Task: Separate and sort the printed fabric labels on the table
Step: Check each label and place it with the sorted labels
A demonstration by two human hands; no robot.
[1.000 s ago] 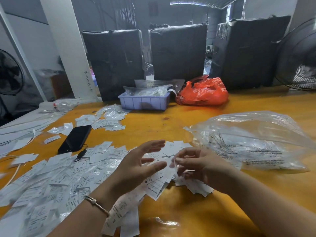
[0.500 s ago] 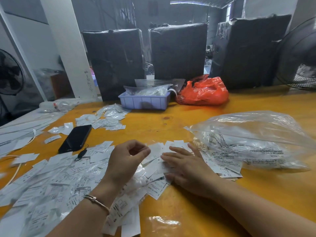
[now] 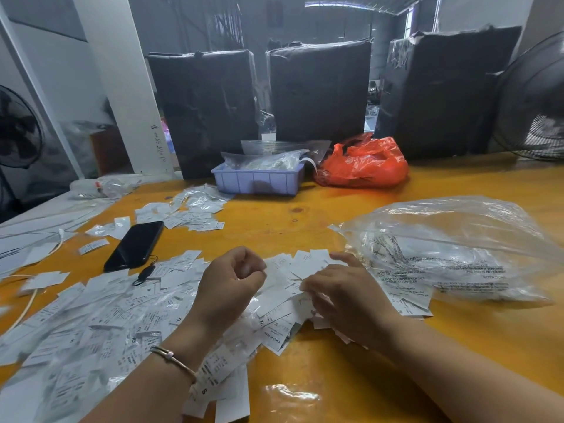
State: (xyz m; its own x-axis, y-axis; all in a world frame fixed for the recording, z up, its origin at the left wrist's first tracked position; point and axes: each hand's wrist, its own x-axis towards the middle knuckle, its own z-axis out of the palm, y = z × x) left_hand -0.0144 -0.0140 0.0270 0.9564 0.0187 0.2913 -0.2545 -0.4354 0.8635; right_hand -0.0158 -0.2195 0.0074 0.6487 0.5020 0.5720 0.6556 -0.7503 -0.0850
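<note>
My left hand has its fingers curled closed, pinching a white printed fabric label; my right hand presses spread fingers flat on the label pile covering the yellow wooden surface. A clear plastic bag lies just right.

Labels blurred; fan cut off.

White printed fabric labels, loose overlapping heap, flat on table
</note>
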